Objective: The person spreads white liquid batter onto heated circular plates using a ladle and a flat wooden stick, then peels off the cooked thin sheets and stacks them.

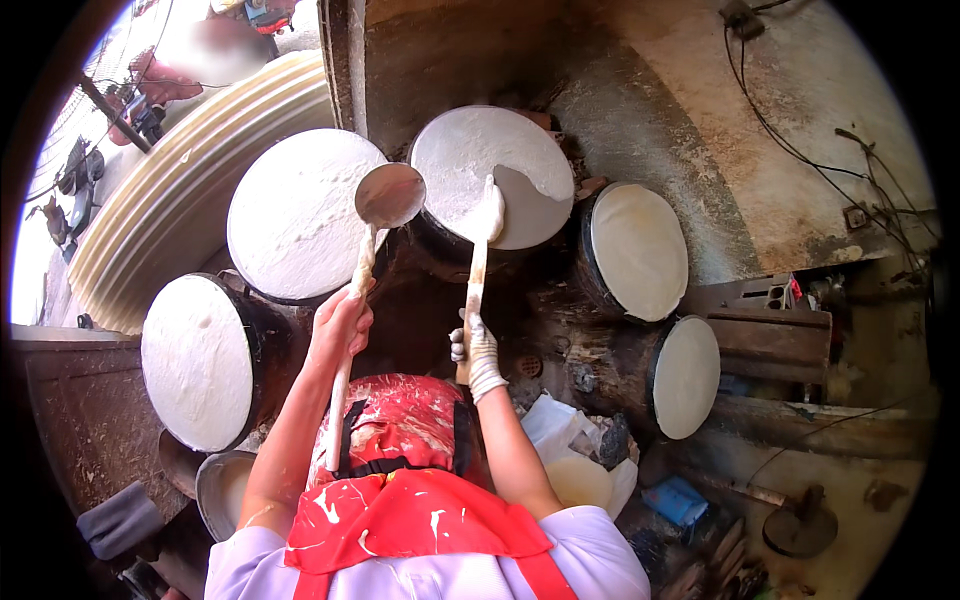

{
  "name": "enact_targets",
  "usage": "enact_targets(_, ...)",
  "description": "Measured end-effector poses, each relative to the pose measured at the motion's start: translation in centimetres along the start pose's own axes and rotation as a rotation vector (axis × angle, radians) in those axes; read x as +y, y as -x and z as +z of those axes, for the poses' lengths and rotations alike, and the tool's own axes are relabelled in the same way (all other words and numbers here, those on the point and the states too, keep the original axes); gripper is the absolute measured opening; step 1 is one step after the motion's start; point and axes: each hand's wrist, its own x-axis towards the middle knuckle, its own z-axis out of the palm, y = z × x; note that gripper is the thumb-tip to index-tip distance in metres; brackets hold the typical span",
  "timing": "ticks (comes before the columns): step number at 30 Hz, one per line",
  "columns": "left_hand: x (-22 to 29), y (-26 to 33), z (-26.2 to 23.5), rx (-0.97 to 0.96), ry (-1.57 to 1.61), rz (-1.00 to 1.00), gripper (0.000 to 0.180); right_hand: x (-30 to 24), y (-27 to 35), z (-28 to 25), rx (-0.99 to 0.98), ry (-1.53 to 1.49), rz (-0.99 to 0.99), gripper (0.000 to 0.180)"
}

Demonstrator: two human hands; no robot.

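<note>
My bare left hand is wrapped round the pale handle of a long ladle. The ladle's round metal bowl hangs over the gap between two round, white-coated tops. My right hand, in a whitish glove, grips a wooden stick with a thick white-smeared tip. That tip lies on the far middle round top, along the edge of a smooth grey patch in its white layer. The far left round top is white and slightly bumpy. What the white layer is, I cannot tell.
More round tops stand at the near left, the right and the near right. A bucket sits by my left arm. A blue container lies at lower right. Corrugated sheeting curves behind, left; cables hang at right.
</note>
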Motion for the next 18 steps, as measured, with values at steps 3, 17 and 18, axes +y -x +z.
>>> enact_targets(3,-0.7,0.1,-0.2,-0.006,0.016,-0.006,0.037,-3.8,1.1,-2.8,0.044,0.021,-0.034,0.051)
enact_targets(17,-4.4,-1.7,5.1,0.097,0.022,-0.018,0.036,-8.8,0.5,-9.8,-0.045,0.323,0.117,0.044)
enact_targets(18,-4.8,-1.9,5.7,0.107,0.027,-0.019,0.036,-10.2,0.3,-11.1,-0.061,0.320,0.135,0.045)
